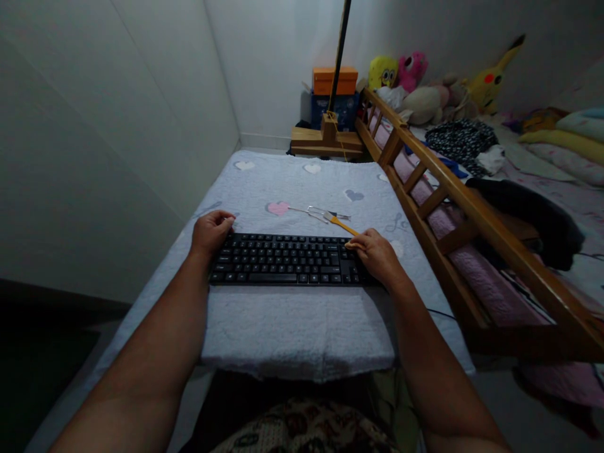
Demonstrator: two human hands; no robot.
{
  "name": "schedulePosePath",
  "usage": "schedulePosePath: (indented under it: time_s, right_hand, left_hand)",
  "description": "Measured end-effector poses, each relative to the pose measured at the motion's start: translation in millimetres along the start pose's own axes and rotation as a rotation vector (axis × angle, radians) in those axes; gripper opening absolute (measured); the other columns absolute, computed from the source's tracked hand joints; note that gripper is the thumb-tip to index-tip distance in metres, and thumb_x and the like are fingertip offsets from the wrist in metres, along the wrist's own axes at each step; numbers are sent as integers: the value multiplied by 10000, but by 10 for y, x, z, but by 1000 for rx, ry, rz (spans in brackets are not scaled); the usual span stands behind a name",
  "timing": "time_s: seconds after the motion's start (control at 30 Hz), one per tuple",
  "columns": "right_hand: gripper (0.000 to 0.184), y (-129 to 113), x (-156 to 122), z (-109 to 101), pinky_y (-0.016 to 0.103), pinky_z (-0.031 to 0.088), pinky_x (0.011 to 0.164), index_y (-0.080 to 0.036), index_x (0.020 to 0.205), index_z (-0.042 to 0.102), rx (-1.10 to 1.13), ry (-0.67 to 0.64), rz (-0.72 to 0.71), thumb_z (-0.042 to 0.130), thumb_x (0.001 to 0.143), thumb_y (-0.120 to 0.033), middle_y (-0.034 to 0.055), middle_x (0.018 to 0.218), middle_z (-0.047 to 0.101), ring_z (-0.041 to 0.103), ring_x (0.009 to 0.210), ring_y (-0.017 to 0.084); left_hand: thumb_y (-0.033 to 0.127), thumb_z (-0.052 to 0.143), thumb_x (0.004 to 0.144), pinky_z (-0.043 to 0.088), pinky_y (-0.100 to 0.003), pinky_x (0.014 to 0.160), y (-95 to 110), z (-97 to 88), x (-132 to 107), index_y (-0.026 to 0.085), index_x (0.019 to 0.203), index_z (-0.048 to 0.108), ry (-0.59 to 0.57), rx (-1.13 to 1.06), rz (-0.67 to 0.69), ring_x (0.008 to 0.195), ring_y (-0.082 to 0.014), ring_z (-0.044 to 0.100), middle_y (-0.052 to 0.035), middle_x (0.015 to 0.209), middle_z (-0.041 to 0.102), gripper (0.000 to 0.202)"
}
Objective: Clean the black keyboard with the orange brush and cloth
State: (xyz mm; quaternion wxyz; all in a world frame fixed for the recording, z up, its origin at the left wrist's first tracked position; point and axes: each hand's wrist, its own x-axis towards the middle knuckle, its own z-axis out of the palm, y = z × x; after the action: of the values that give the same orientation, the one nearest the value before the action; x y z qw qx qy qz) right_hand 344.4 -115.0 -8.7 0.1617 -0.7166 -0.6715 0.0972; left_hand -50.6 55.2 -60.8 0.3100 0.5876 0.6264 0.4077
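Note:
A black keyboard point(278, 259) lies flat on the cloth-covered table in front of me. By its far left corner is my left hand point(212, 231), its fingers curled together; whether anything is between them is hidden. Over the number-pad end, my right hand point(375, 255) is closed and covers part of the keys. From its fingers a brush point(340, 224) with a yellow-orange handle and pale bristles points up and left. Just beyond the keyboard lie thin metal tools point(321, 214), close to the bristles.
A pale blue cloth point(292, 321) with heart patterns covers the table. Along the right runs a wooden bed rail point(453, 195), with plush toys point(410, 69) and bedding behind it. A wooden stand point(325, 139) and boxes point(335, 82) are at the back. A wall is on the left.

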Motion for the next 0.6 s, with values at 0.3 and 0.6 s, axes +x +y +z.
schedulePosePath:
  time_s: [0.3,0.6]
  right_hand:
    - [153,-2,-300,-149,284,512,854,-213,964,860,78,-156,-82,726,957,-139,69,988,731,692,920,182]
    - [171,-98,-531,-45,274,508,808,-204,990,860,79,-80,-43,704,984,-135,76,1013,706,694,908,176]
  left_hand:
    - [423,663,703,472,-295,667,-33,8,20,201,850,716,4,23,7,638,-189,603,8,639,647,271]
    - [420,652,712,489,-310,683,-25,-1,17,205,835,712,5,33,37,642,-196,612,6,643,649,255]
